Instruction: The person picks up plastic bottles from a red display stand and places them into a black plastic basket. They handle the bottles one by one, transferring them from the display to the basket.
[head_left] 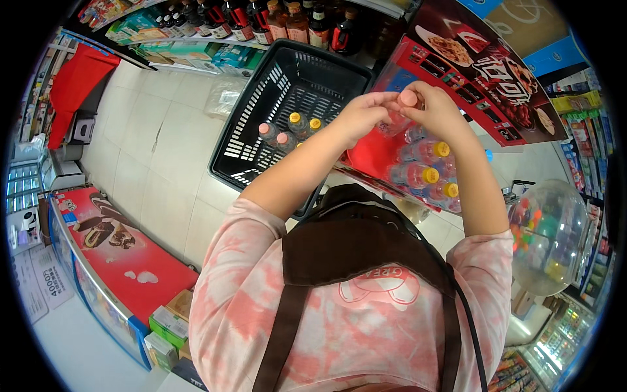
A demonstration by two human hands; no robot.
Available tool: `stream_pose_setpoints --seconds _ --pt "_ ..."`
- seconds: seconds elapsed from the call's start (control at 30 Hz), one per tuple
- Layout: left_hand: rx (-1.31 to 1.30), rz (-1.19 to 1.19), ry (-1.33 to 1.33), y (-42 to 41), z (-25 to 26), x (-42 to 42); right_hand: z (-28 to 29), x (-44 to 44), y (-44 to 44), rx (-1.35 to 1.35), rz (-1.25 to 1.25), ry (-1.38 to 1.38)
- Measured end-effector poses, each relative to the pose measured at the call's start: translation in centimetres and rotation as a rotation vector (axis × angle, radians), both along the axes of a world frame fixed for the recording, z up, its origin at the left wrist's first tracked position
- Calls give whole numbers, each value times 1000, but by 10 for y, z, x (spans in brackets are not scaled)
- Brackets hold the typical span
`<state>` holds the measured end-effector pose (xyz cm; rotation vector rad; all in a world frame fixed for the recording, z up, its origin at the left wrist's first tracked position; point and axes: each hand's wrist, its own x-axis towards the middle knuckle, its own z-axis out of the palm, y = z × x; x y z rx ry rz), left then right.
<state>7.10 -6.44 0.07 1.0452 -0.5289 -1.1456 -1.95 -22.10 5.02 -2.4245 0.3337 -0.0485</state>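
Note:
Up at the promotional display, my left hand (pixel 367 115) and my right hand (pixel 433 103) meet around a clear plastic bottle with a pink cap (pixel 407 98). My right thumb and fingers close about the cap, while my left fingers grip just beside it; much of the bottle's body is hidden. Below my hands, several clear bottles with yellow caps (pixel 431 175) stand in rows on the red display surface (pixel 373 154). To the left is a black plastic shopping basket (pixel 313 76). Inside it stand pink-capped bottles (pixel 268 131) and yellow-capped bottles (pixel 297 121), partly covered by my left forearm.
Behind the basket, a shelf holds dark sauce bottles (pixel 240 19). A printed red display board (pixel 482 73) rises behind my right hand. At right stands a clear dome (pixel 548 235) with colourful contents. A chest freezer with a red cover (pixel 127 245) is at lower left, beside tiled floor (pixel 147 132).

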Motion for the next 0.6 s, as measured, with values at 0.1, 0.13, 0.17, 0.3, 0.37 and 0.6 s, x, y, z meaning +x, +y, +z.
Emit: stream_pose_setpoints --seconds 0.1,0.13,0.17,0.3,0.37,0.6 --pt "-55 49 -18 18 15 6 13 9 13 49 17 -4" --pt "-69 70 -41 24 17 9 18 14 20 54 25 0" --pt "-67 94 -68 31 20 13 23 20 26 48 43 -21" --pt "-79 210 -129 54 33 26 27 41 44 60 117 -116" --pt "-71 254 -171 65 29 39 23 56 51 90 162 -188" --pt "13 387 -197 104 20 76 8 108 86 65 249 -263"
